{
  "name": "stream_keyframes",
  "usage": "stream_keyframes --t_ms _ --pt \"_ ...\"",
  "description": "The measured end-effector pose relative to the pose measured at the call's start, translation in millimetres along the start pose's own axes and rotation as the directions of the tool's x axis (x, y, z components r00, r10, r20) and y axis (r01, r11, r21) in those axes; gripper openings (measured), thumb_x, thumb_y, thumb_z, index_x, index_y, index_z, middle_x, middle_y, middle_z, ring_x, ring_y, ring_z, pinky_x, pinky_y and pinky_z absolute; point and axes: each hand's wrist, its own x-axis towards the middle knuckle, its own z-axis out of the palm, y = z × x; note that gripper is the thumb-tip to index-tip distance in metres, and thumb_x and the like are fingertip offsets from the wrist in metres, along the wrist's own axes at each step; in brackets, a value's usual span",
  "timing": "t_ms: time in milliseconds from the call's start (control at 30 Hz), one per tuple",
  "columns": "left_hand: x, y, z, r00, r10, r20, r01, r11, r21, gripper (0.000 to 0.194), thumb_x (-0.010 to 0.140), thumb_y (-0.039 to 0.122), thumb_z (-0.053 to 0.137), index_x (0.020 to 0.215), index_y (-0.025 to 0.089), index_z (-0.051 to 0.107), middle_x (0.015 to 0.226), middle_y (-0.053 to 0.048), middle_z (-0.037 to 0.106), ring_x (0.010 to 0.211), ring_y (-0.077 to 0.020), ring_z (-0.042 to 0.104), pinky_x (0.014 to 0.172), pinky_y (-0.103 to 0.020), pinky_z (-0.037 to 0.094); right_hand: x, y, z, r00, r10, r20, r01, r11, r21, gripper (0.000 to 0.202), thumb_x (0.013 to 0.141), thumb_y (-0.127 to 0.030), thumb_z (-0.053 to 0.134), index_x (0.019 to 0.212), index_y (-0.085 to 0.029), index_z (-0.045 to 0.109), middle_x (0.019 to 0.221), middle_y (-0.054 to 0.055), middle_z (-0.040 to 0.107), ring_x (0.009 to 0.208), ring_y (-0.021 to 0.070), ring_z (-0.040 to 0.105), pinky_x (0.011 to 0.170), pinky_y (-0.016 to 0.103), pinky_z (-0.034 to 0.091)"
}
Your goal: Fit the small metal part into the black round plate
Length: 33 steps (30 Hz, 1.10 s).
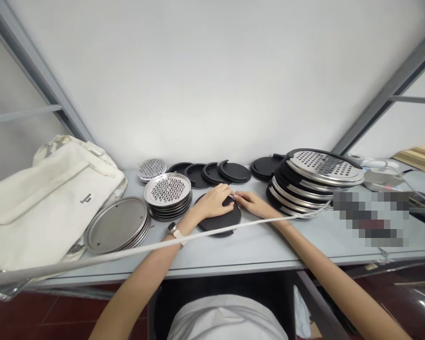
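A flat black round disc (217,223) lies on the table in front of me, with a notch at its near right edge. Over its far part is my left hand (214,203), fingers bent together at the far right rim and thumb on the top face. My right hand (251,203) meets it there from the right, thumb and fingertips pinched at the rim. Whatever sits between those fingertips is too small to make out. Just left of the disc stands a stack of round metal grater plates (168,190).
Plain metal discs (118,224) are stacked at the left, beside a cream bag (49,203). Smaller grater plates (152,168) and black round discs (235,172) lie along the wall. Right stands a tall stack of large grater plates (318,165). A pale cord (127,257) crosses in front.
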Motion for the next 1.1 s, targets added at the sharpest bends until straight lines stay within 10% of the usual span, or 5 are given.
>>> stream_keyframes --t_ms 1100 --pt "2 -12 3.3 0.997 -0.07 0.043 0.078 0.965 -0.248 0.018 0.082 0.03 0.061 0.096 0.019 0.064 0.091 -0.001 0.056 0.088 -0.016 0.054 0.092 -0.034 0.034 -8 -16 -4 0.999 0.031 0.033 -0.029 0.998 -0.048 0.041 0.093 -0.053 0.036 0.074 -0.019 0.046 0.067 -0.002 0.044 0.065 0.0134 0.042 0.062 0.026 0.033"
